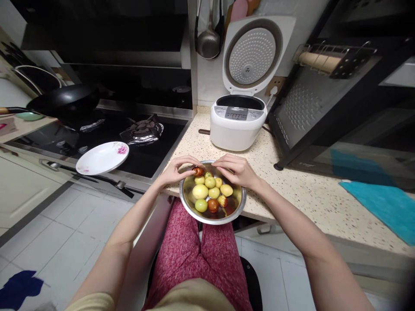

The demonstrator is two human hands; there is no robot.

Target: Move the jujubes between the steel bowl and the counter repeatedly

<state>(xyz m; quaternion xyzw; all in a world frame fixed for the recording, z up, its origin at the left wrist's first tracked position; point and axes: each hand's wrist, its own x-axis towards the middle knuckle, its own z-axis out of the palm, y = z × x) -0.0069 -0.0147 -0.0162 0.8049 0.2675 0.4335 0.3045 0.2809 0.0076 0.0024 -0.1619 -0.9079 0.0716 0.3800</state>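
Note:
A steel bowl [241,206] overhangs the counter's front edge above my thighs. Several green, yellowish and red-brown jujubes [200,191] lie inside. At the bowl's far left rim, my left hand [178,170] pinches a red-brown jujube [198,171] between thumb and fingers. My right hand [236,171] arches over the far right rim, thumb and fingers apart, with no jujube visible in it; whether its fingertips touch the rim I cannot tell.
Behind the bowl stands a white rice cooker [236,131], lid raised. A floral plate [102,160] overhangs the hob's front edge, left of a gas burner [145,129]. A black wok [65,101] sits farther left. On the right are a black oven [356,142] and a turquoise cloth [382,205].

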